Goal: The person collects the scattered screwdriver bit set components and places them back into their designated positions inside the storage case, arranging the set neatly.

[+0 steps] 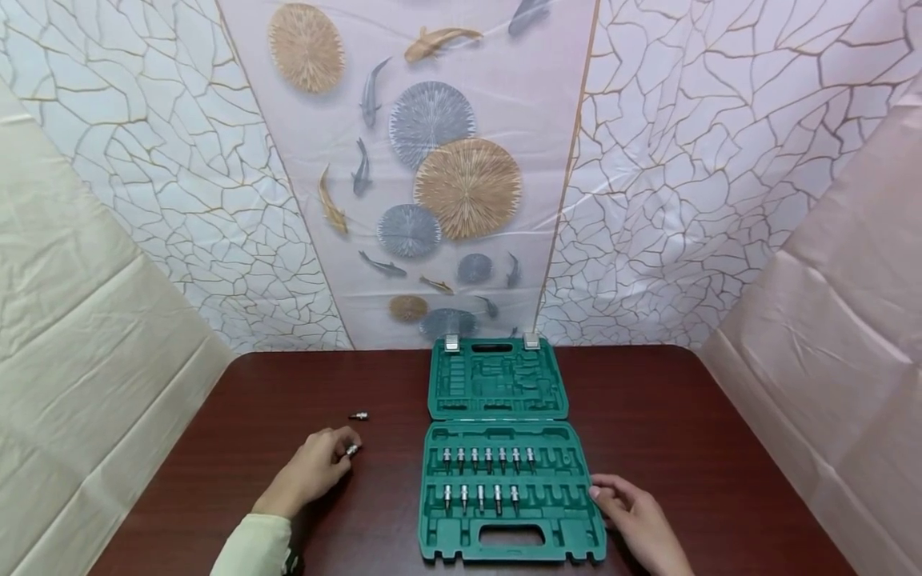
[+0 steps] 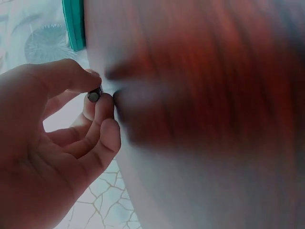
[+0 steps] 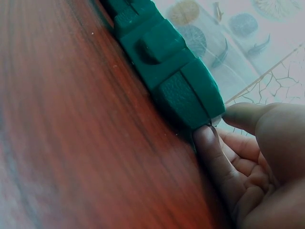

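At the left of the head view, my left hand [image 1: 317,468] pinches a small metal bit socket [image 1: 351,450] between thumb and fingertips, low over the table. The left wrist view shows the dark end of that bit socket [image 2: 94,96] between the thumb and a finger. Another bit socket [image 1: 358,416] lies on the table just beyond this hand. A green tool case [image 1: 511,552] lies open in front, with several bit sockets standing in two rows on its left side. On its right edge, my right hand [image 1: 637,516] grips the rim with thumb and finger.
The raised case lid [image 1: 497,384], with two metal latches, stands at the back of the case. Slots [image 1: 558,458] at the right of both rows hold no bit sockets. The dark red table [image 1: 648,400] reaches back to a patterned cloth wall [image 1: 648,200].
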Tool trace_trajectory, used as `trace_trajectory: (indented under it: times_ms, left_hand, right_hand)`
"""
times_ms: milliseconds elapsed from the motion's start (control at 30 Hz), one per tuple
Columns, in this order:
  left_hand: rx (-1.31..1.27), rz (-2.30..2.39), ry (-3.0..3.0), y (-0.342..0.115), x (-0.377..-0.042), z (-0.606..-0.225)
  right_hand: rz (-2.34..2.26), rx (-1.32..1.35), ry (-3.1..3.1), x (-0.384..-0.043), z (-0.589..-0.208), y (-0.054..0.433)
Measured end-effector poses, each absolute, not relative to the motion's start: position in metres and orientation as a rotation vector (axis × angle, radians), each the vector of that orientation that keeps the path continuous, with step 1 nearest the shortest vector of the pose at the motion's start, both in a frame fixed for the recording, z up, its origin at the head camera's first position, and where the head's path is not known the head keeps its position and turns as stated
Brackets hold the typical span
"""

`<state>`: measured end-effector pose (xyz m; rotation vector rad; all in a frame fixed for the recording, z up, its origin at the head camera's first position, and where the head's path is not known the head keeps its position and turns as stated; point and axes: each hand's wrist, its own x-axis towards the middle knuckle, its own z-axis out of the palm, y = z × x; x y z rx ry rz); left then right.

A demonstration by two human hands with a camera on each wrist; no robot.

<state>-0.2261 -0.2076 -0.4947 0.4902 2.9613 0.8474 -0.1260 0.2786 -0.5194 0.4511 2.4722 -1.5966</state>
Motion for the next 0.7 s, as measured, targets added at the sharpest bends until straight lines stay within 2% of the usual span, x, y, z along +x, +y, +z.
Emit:
trace_trajectory:
  times_ms: [700]
  left_hand:
    - [0.362,1.207,2.820,-0.159,-0.206,-0.475]
  right_hand:
    - [-1.584,0.437,2.480,-0.127,-0.520,0.280]
